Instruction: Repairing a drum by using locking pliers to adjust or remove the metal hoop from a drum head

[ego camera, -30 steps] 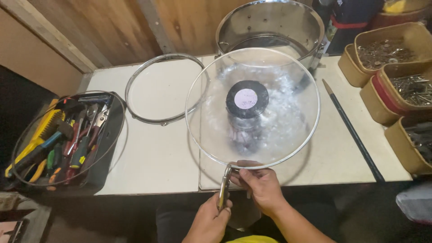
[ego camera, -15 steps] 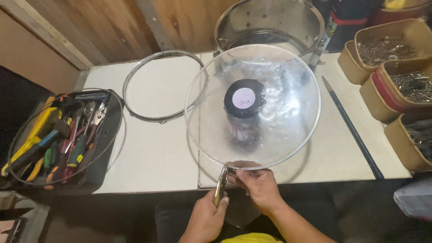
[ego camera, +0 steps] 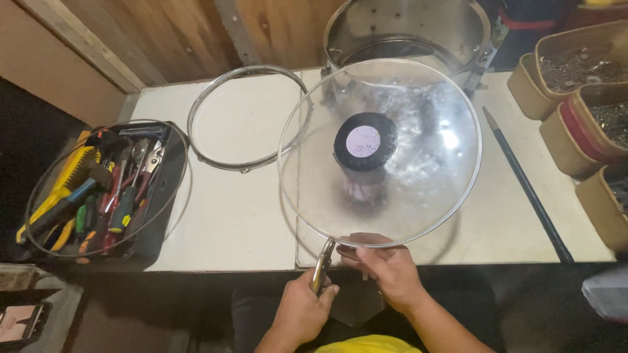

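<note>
Pliers in left hand, fist clenched around the handles, nose biting the near rim of the clear drum head. Right hand pinches the same rim just beside the pliers, fingers curled over the edge, so both grips sit at the head's near edge and the disc extends away from them, out over the white table. Pliers' long axis runs from the fist up and slightly right toward the rim. Left hand is the one on the tool; right hand holds the hoop bare.

Through the film: black cylinder with a round pale label on top, roughly under the head's centre. Metal hoop lies flat to the left, apart from the head. Steel drum shell behind. Black tool tray far left, with yellow, red and green handles. Tan boxes of small hardware at right; dark rod beside them.
</note>
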